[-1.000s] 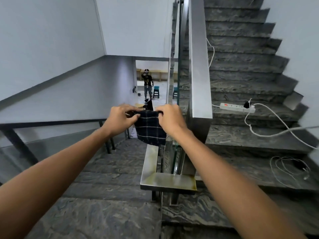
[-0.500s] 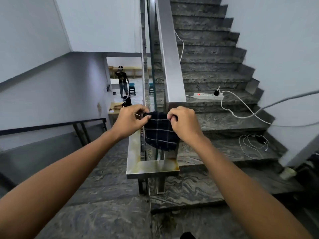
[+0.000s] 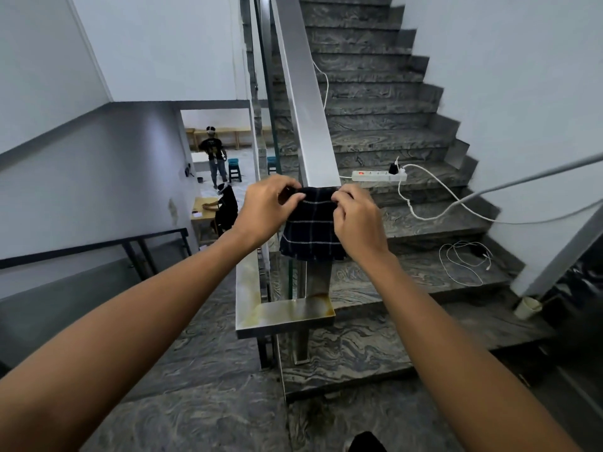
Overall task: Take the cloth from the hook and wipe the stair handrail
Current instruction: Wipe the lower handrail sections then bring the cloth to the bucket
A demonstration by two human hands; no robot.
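Note:
A dark checked cloth (image 3: 310,228) hangs in front of me, held by its top edge. My left hand (image 3: 266,208) pinches its left corner and my right hand (image 3: 357,220) pinches its right corner. The cloth's top edge lies at the lower end of the steel stair handrail (image 3: 301,102), which climbs away up the flight. Whether the cloth touches the rail I cannot tell. The rail's flat, rust-stained lower bend (image 3: 287,316) lies below the cloth. No hook is in view.
A white power strip (image 3: 375,175) with cables lies on the upper stairs, and a coiled white cable (image 3: 463,262) lies lower down. A grey cable (image 3: 538,177) crosses at the right. A white cup (image 3: 527,307) stands by the wall. Two people (image 3: 213,154) are at the downstairs doorway.
My view has swung left to right, so the handrail and stairs have shifted across the frame. Both hands still hold the cloth and have carried it right, up to the handrail's lower end.

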